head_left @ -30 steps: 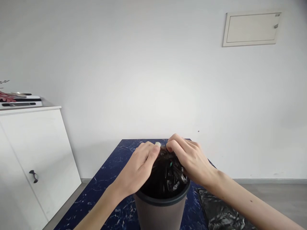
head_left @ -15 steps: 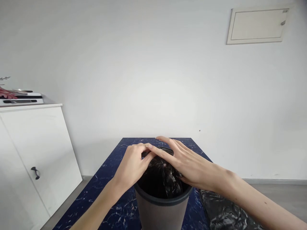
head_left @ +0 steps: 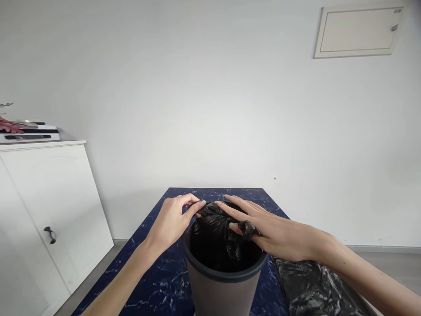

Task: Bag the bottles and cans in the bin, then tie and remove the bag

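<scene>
A grey trash bin (head_left: 225, 287) with a dark rim stands upright on a blue marbled table. A black trash bag (head_left: 213, 226) lies bunched and twisted in its mouth, at the far side of the opening. My left hand (head_left: 174, 219) pinches the bag's edge between thumb and fingers at the bin's far left rim. My right hand (head_left: 266, 228) reaches over from the right. Its thumb is caught in the gathered plastic, while the fingers stretch across the bag toward the left. The bin's inside is dark, and its bottom cannot be seen.
Another piece of black plastic (head_left: 315, 285) lies on the right of the blue table (head_left: 158, 272), partly under my right forearm. A white cabinet (head_left: 55, 197) stands to the left. The wall behind holds a panel (head_left: 358, 30).
My hands have moved apart; the left shifted slightly left, the right slightly right. The bag is now pulled up and twisted between them, and more of the bin's dark opening shows.
</scene>
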`<state>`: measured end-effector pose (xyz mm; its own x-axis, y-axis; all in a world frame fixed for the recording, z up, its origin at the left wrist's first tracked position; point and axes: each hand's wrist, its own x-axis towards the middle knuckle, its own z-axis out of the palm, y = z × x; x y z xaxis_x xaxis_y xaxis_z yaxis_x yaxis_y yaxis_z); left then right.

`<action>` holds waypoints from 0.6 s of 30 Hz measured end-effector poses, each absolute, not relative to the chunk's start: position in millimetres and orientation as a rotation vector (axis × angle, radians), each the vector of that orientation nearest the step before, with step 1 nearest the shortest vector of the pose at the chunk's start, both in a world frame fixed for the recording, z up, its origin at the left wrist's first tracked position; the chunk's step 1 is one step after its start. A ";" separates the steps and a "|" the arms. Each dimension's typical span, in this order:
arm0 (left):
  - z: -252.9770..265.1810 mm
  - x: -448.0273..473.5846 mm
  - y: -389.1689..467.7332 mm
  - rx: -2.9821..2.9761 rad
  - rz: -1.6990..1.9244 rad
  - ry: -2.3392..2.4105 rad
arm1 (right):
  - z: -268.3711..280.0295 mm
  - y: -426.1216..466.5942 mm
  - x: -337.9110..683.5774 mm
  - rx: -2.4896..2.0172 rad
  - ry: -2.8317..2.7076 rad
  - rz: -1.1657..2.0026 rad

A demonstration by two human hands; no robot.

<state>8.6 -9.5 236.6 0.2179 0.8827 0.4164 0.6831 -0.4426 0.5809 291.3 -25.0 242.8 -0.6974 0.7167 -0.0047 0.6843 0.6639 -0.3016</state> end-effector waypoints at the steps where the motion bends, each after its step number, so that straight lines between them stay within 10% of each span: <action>1: 237.8 8.2 -10.5 2.217 1.057 1.461 | 240.1 -24.1 292.0 -1.152 -2.736 0.399; 18: 242.8 39.6 -18.2 2.567 0.818 1.316 | 220.1 -12.5 276.0 -1.016 -2.338 -0.570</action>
<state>39.6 -18.2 242.8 0.4688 0.7864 0.4021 0.7086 -0.6067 0.3603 276.0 -12.5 220.1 -0.5812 0.5384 0.6102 0.7588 0.6296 0.1671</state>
